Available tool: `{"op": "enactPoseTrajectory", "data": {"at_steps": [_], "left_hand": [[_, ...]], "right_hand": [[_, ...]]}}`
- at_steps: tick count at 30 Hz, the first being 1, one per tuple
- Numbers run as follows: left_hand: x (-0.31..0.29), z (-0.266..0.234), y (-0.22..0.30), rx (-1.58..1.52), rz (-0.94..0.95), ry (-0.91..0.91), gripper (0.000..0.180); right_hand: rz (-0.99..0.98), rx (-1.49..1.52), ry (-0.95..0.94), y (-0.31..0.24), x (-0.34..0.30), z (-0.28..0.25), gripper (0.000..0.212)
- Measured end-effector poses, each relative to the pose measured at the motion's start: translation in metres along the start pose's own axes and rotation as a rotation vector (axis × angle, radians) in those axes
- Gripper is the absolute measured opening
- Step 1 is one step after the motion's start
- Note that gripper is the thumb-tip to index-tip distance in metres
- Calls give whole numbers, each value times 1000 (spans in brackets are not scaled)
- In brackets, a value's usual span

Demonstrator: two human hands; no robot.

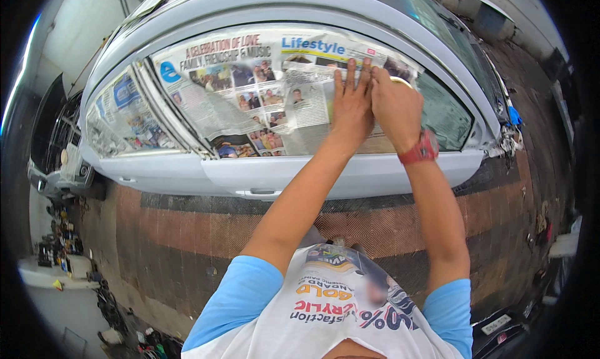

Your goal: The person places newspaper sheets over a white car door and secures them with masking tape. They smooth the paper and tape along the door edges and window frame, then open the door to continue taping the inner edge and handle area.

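Observation:
Sheets of newspaper [225, 102] cover most of the front side window of a pale grey car [350, 177]. My left hand [353, 106] lies on the newspaper with its fingers stretched out, pressing it against the glass. Right beside it, my right hand [398, 106] is closed, its fingertips near my left fingers. A curved pale rim, apparently a roll of masking tape [402, 81], shows behind the right knuckles; most of it is hidden. To the right of my right hand, a dark strip of window glass [447, 115] shows uncovered.
More newspaper [131, 118] covers the rear side window. The door handle [259, 191] sits below the front window. Brown and dark tiles [206, 231] floor the place. Cluttered tools and bottles [59, 243] stand at the left, with another vehicle part [69, 171] behind them.

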State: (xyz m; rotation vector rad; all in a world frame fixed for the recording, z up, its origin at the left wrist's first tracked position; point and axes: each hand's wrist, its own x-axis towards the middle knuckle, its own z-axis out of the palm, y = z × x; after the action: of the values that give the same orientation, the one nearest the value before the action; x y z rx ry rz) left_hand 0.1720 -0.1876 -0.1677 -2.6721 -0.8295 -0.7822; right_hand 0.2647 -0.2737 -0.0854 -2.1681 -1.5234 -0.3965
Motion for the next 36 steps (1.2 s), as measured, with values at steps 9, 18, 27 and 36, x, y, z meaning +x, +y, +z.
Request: {"op": "enactPoseTrajectory", "data": {"at_steps": [9, 18, 27, 36], "left_hand": [[-6, -16, 0, -298, 37, 167, 74], [-191, -93, -10, -1147, -483, -412, 36], [-264, -110, -108, -1250, -810, -205, 15], [-216, -222, -412, -673, -584, 328, 13]], "right_hand": [[335, 953, 30, -8, -132, -14, 46], [345, 1218, -475, -48, -230, 15, 87], [283, 1353, -708, -148, -225, 35, 64], [363, 1168, -825, -283, -184, 147, 24]]}}
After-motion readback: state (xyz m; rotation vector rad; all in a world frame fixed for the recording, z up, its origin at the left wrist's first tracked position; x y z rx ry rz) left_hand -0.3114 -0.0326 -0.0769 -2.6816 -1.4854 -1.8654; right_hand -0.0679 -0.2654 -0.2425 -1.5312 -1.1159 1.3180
